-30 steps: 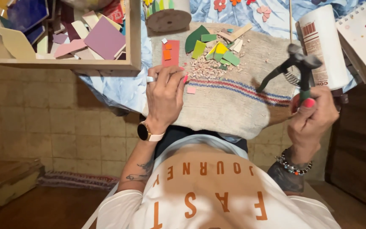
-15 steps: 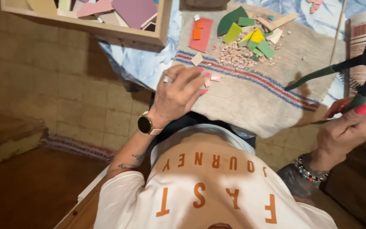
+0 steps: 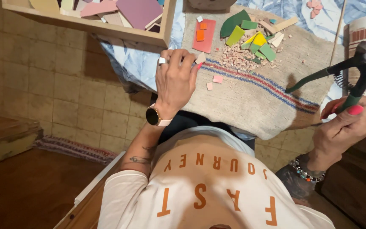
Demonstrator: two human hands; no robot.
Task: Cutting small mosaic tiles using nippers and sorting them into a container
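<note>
Pinching a pale chip (image 3: pixel 200 57) in your left hand (image 3: pixel 175 80), your right hand (image 3: pixel 346 127) keeps a closed grip on green nippers (image 3: pixel 347 70).

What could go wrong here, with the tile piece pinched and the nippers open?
1. The left hand pinches a small pale tile piece by fingertips only; it could slip or cut.
2. The green-handled nippers in the right hand sit beyond the burlap mat's edge; a drop lands off it.
3. Tile crumbs may scatter.

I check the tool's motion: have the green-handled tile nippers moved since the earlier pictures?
Yes. The green-handled tile nippers swung from over the burlap cloth outward, past its right edge.
</note>
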